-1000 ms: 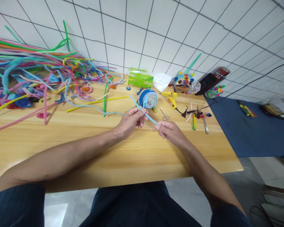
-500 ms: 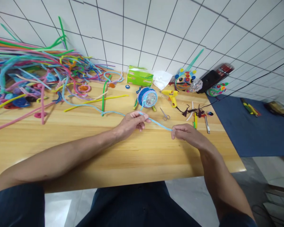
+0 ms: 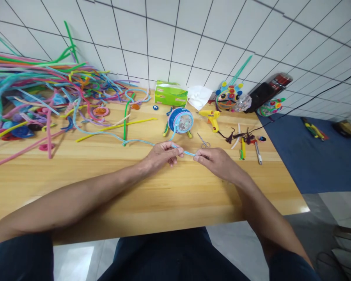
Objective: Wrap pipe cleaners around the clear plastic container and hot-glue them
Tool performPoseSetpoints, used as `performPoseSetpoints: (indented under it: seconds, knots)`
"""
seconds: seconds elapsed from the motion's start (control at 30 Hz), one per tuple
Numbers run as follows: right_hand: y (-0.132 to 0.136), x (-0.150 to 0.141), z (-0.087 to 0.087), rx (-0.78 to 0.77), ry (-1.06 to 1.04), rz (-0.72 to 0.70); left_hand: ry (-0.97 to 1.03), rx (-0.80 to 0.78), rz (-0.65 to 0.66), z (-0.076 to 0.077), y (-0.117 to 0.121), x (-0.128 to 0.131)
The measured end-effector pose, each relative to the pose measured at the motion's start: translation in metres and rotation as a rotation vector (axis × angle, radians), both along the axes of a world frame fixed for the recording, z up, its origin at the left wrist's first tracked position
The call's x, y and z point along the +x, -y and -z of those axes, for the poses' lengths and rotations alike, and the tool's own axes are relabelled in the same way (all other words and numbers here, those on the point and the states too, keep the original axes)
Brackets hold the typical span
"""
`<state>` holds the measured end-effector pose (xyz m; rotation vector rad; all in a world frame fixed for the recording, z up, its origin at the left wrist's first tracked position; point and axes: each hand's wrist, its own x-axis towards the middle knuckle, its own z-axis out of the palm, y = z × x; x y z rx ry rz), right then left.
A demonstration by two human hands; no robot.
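Between my two hands runs a short stretch of light blue pipe cleaner [image 3: 188, 153]. My left hand [image 3: 165, 153] pinches it between thumb and fingers. To the right, my right hand [image 3: 215, 161] grips it with closed fingertips. A strand leads from my left hand up to a round wrapped craft piece [image 3: 180, 121], blue and purple around the side with a clear, shiny end, standing on green and yellow legs. Another light blue length trails left from my left hand across the table. Small scissors [image 3: 204, 142] lie just beyond my right hand.
A heap of coloured pipe cleaners [image 3: 46, 86] covers the back left of the wooden table [image 3: 163, 207]. Along the wall stand a green tissue box [image 3: 171, 95], a yellow glue gun [image 3: 211, 118] and a decorated face craft [image 3: 228, 96]. A pen [image 3: 258, 153] lies at right.
My right hand has moved left along the pipe cleaner, closer to my left hand, so the stretch between them is shorter. My left hand keeps its pinch. The view has shifted slightly.
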<state>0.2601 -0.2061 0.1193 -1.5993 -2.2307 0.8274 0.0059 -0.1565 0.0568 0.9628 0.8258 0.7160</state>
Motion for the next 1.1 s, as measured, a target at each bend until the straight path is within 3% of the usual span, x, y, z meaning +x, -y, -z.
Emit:
performPoseSetpoints:
  seconds: [0.13, 0.27, 0.33, 0.4, 0.47, 0.53, 0.63, 0.77, 0.97, 1.1]
  knots:
    - [-0.002, 0.013, -0.005, 0.159, 0.193, -0.026, -0.032, 0.007, 0.094, 0.005, -0.003, -0.002]
    - [0.006, 0.007, -0.005, 0.478, 0.330, 0.004, -0.033, 0.008, 0.116, 0.008, -0.003, -0.003]
    - [0.014, -0.003, -0.005, 0.643, 0.310, 0.076, -0.028, -0.002, 0.082, 0.007, -0.002, -0.002]
    - [0.025, -0.016, -0.004, 0.687, 0.195, 0.123, -0.019, -0.003, 0.043, 0.005, -0.001, -0.001]
    - [0.032, -0.028, 0.001, 0.511, -0.013, 0.096, -0.009, -0.002, 0.013, 0.002, 0.000, -0.001]
    - [0.034, -0.037, 0.012, 0.177, -0.230, 0.090, 0.001, 0.003, -0.011, 0.000, 0.001, 0.000]
    - [0.024, -0.045, 0.034, -0.132, -0.540, 0.244, 0.000, 0.028, -0.012, -0.003, 0.003, -0.001]
    - [0.008, -0.049, 0.053, -0.167, -0.864, 0.405, -0.040, 0.069, 0.040, -0.004, 0.005, -0.002]
    - [-0.003, -0.051, 0.054, -0.179, -0.906, 0.344, -0.100, 0.146, 0.092, -0.006, 0.004, -0.005]
    - [-0.013, -0.046, 0.063, -0.104, -0.914, 0.359, -0.294, 0.477, -0.033, -0.002, 0.000, -0.015]
